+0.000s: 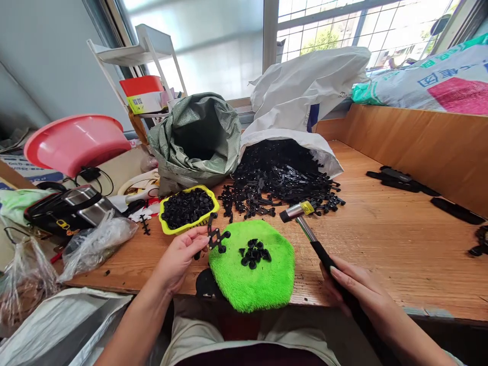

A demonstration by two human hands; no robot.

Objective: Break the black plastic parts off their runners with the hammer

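My left hand (pixel 185 252) pinches a black folding lattice piece (pixel 215 238) with round feet, over the left edge of a bright green fluffy pad (pixel 251 292). On that pad lies a small pile of black round-headed plugs (pixel 254 254). My right hand (pixel 353 284) is wrapped round the black handle of a hammer (pixel 312 239). The hammer's head, silver and dark with a yellow part, is just above the table to the right of the pad. A yellow basket (pixel 168 229) full of similar black plugs stands beyond my left hand.
Black strip parts (pixel 282 173) spill from a white sack (pixel 328 155) onto the wooden table (pixel 381 244). A green woven sack (pixel 168 168) stands open behind the basket. At left are a pink basin (pixel 76 145) and plastic bags (pixel 99 244). A wooden board (pixel 419 147) borders the right.
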